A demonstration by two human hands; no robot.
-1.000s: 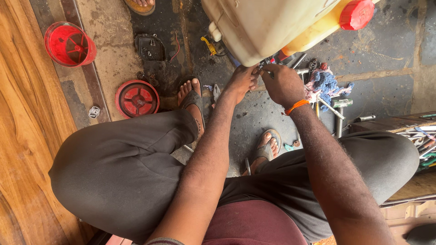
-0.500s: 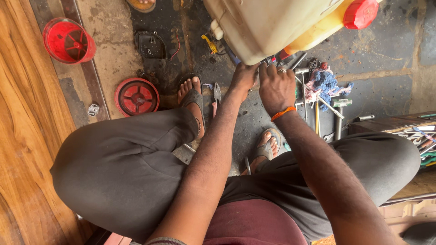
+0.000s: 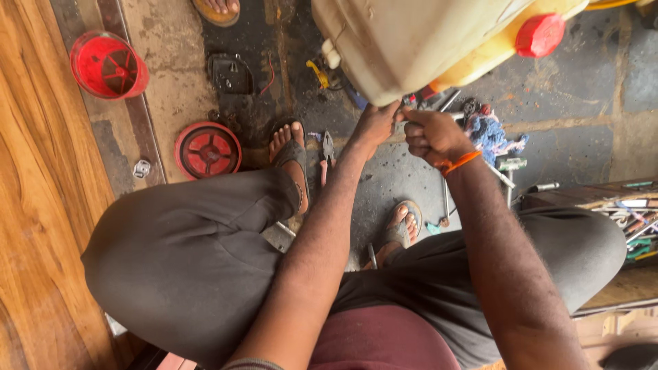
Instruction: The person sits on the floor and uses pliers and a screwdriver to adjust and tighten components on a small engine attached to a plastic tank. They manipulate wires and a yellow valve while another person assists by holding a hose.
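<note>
At the far left a wooden board [image 3: 34, 226] runs down the frame, and beside it on the concrete floor [image 3: 171, 75] lie two red round parts: a red cup-shaped cap [image 3: 108, 65] near the top and a flat red ribbed disc [image 3: 208, 150] lower down, with one small metal clip [image 3: 141, 168] between them and the board. One dark square plate [image 3: 230, 74] rests above the disc. The seated person's two sandalled feet show next: one foot [image 3: 291, 154] just right of the disc, the other foot [image 3: 401, 226] further right and lower. One pair of pliers [image 3: 327, 152] lies on the floor between the first foot and the left forearm. The left hand [image 3: 373, 125] reaches up to the lower edge of the cream-coloured plastic casing [image 3: 411, 41], its fingertips pressed against that edge; whether they pinch anything cannot be told. Just beside it, the right hand [image 3: 430, 133], wearing one orange wristband [image 3: 458, 162], is curled into a fist around a slim tool whose tip points toward the left hand under the casing. The casing hangs at the top centre, with one red screw cap [image 3: 540, 34] on a yellow part at its right. One blue rag bundle [image 3: 497, 135] lies right of the hands, and a tray of assorted tools [image 3: 634, 219] sits at the far right edge.
</note>
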